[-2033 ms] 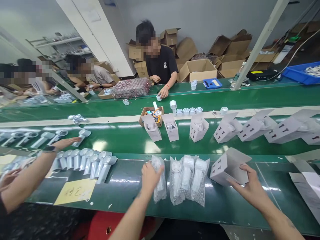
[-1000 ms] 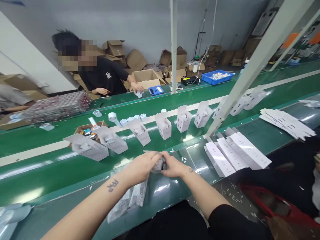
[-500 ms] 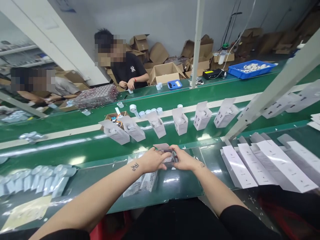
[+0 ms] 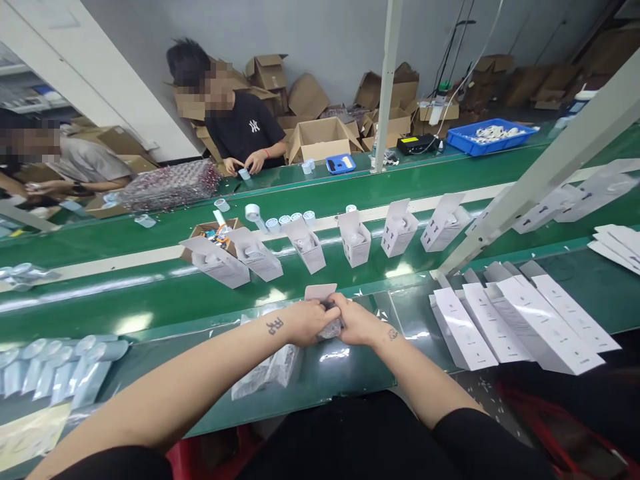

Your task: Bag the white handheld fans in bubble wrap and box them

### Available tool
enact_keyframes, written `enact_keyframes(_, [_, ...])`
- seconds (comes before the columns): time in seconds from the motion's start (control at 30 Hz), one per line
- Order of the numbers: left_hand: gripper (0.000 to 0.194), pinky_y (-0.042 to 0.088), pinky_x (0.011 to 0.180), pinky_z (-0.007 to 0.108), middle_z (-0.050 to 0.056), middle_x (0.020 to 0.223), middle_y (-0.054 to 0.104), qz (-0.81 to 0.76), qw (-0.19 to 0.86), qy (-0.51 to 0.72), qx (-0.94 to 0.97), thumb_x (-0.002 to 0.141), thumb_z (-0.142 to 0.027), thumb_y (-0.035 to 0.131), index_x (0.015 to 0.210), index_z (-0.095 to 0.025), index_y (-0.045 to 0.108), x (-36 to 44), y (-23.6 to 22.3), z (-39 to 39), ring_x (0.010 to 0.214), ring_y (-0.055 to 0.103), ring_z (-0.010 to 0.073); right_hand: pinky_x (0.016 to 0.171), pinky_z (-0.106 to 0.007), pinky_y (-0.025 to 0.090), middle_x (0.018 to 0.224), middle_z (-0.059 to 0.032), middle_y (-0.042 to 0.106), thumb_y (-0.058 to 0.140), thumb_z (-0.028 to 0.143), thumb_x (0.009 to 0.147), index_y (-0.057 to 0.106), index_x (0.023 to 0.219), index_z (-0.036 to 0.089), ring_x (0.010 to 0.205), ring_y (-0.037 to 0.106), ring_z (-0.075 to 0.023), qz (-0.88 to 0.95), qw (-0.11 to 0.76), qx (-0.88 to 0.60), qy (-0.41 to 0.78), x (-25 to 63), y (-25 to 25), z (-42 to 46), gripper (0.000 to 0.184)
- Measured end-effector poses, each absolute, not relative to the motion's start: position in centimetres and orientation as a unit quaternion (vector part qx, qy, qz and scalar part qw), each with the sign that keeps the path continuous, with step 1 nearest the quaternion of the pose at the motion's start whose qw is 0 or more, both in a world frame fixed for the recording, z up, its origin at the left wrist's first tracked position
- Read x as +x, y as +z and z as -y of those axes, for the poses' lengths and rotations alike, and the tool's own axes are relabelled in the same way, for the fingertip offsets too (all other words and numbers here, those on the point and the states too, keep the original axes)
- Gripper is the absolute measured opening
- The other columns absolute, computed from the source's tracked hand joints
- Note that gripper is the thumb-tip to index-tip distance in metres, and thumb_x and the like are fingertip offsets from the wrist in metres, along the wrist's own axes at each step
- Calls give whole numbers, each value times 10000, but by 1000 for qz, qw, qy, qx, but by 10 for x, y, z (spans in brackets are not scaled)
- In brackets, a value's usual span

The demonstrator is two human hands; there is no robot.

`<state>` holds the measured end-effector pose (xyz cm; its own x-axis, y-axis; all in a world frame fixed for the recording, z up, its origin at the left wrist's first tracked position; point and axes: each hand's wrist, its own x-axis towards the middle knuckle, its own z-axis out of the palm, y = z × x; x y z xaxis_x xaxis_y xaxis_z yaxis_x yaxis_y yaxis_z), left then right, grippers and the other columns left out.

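Note:
Between my two hands is a small white box (image 4: 321, 291) with its top flap standing up. A clear plastic-wrapped item (image 4: 330, 329) shows at the opening, on the side toward me; its contents are hard to make out. My left hand (image 4: 309, 323) is closed, its fingers curled over the wrapped item. My right hand (image 4: 357, 321) is closed round the right side of the box, thumb and fingers close to those of the left. The hands hide most of the box. More clear plastic packs (image 4: 270, 373) lie on the bench under my left forearm.
Several open white boxes (image 4: 353, 243) stand along the green belt (image 4: 165, 297). Flat-lying white boxes (image 4: 465, 328) are at right, pale-blue handled parts (image 4: 95, 363) at left. A slanting metal post (image 4: 540, 153) rises at right. Across the belt, a co-worker (image 4: 245, 127) handles a small part.
My hands have drawn together at the box. The left fingers, spread over the opening before, are now curled on the wrapped item. The whole view has shifted slightly.

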<state>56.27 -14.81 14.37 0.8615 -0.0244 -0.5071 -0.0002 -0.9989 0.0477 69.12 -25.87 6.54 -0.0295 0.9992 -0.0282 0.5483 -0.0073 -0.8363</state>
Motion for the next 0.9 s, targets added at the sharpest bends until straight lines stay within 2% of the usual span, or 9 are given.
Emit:
enact_keyframes(0.2, [456, 506, 731, 368, 119, 971, 692, -18, 58, -236, 970, 707, -105, 668, 1120, -184, 492, 555, 149, 149, 857, 659, 285, 821, -364, 475, 1225, -101, 503, 612, 47, 654, 412, 1203, 229, 997, 599, -241, 639, 295, -622, 344, 690, 84, 262, 612])
enact_keyframes(0.33, [485, 511, 730, 333, 93, 969, 694, -32, 84, -242, 966, 715, -135, 697, 1133, -192, 457, 554, 143, 146, 904, 664, 275, 901, -369, 463, 1172, -67, 498, 754, 232, 644, 488, 1111, 235, 1092, 544, -242, 647, 298, -615, 339, 692, 88, 260, 538])
enact_keyframes(0.4, [524, 509, 736, 326, 114, 1051, 679, -56, 88, -221, 970, 739, -169, 696, 1187, -187, 425, 550, 140, 142, 985, 646, 284, 896, -372, 462, 1095, -65, 533, 709, 265, 711, 518, 1027, 218, 1062, 550, -238, 622, 298, -655, 309, 689, 85, 257, 373])
enact_keyframes(0.47, [550, 507, 772, 340, 140, 1165, 641, -86, 78, -196, 974, 769, -240, 696, 1233, -181, 407, 547, 139, 139, 1050, 622, 299, 888, -362, 457, 1026, -70, 559, 582, 211, 810, 542, 946, 202, 1018, 566, -226, 601, 289, -689, 284, 685, 81, 252, 143])
enact_keyframes(0.5, [555, 504, 788, 352, 144, 1199, 625, -103, 71, -191, 974, 785, -291, 691, 1247, -178, 407, 545, 138, 137, 1057, 617, 306, 885, -360, 455, 1004, -76, 564, 528, 185, 839, 553, 920, 196, 999, 574, -225, 595, 280, -701, 276, 683, 79, 250, 86])
enact_keyframes(0.6, [551, 499, 805, 377, 131, 1237, 605, -160, 66, -194, 966, 856, -382, 606, 1319, -178, 389, 545, 135, 137, 994, 635, 298, 831, -368, 467, 1028, -113, 557, 486, 147, 840, 582, 916, 178, 901, 611, -233, 579, 250, -731, 258, 678, 80, 245, 126])
enact_keyframes(0.73, [430, 494, 812, 376, 113, 1348, 504, -172, 77, -197, 962, 905, -339, 515, 1321, -241, 466, 558, 128, 147, 990, 616, 270, 743, -380, 477, 1065, -152, 555, 503, 120, 803, 575, 1004, 157, 815, 627, -249, 563, 211, -762, 242, 677, 86, 244, 216])
enact_keyframes(0.9, [363, 500, 772, 411, 187, 1190, 546, -208, 29, -216, 953, 842, -384, 619, 1138, -173, 633, 580, 138, 157, 1016, 576, 343, 722, -343, 470, 1004, -130, 589, 526, 106, 803, 566, 1048, 186, 841, 614, -242, 564, 183, -770, 234, 685, 92, 244, 261])
